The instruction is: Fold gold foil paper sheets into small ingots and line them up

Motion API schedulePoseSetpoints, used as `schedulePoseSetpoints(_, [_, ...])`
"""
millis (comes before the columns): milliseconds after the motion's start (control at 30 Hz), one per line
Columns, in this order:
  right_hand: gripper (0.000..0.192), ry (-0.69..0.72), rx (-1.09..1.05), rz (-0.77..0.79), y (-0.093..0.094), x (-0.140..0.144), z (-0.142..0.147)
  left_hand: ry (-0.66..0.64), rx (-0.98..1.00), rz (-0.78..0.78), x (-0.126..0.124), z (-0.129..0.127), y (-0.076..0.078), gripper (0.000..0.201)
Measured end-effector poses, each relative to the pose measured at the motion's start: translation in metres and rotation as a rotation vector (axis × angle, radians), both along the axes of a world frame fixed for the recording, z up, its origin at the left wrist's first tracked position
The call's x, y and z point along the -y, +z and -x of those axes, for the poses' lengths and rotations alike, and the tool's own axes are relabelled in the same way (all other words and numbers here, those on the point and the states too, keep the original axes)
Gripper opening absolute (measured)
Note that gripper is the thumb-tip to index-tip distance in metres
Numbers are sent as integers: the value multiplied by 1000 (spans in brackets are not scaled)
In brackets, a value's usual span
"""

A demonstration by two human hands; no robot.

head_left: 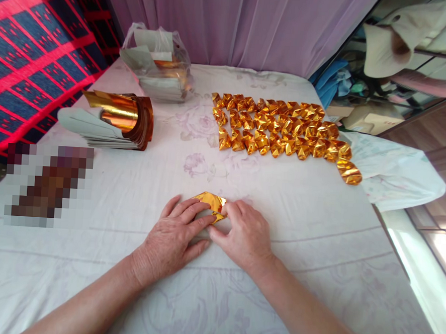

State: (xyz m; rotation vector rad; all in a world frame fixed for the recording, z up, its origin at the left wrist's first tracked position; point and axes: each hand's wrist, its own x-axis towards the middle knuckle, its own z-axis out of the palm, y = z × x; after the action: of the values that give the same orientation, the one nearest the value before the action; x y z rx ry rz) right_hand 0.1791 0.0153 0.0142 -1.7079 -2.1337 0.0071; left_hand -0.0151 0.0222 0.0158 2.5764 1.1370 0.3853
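A gold foil paper point(213, 203) lies partly folded on the white floral cloth point(286, 251) at the near middle. My left hand point(175, 234) presses flat on its left side, fingers spread over it. My right hand point(243, 233) pinches its right edge with fingertips. Most of the paper is hidden under my fingers. Farther back, several folded gold foil ingots point(281, 130) lie in neat rows, with one more point(349, 172) at the right end.
A curled stack of gold foil sheets point(116, 120) lies at the left. A plastic bag of more paper point(159, 65) stands at the back left. A blurred patch point(48, 186) covers the near left. The table edge drops off at the right.
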Motion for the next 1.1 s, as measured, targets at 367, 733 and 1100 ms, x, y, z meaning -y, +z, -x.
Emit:
schedulePoseSetpoints(367, [21, 89, -42, 14, -2, 2, -7, -8, 3, -11, -1, 1, -1, 42])
schedulePoseSetpoints(733, [17, 145, -284, -20, -7, 3, -18, -4, 43, 13, -1, 4, 0, 47])
schedulePoseSetpoints(1100, [5, 135, -250, -25, -7, 3, -18, -8, 139, -33, -1, 4, -3, 41])
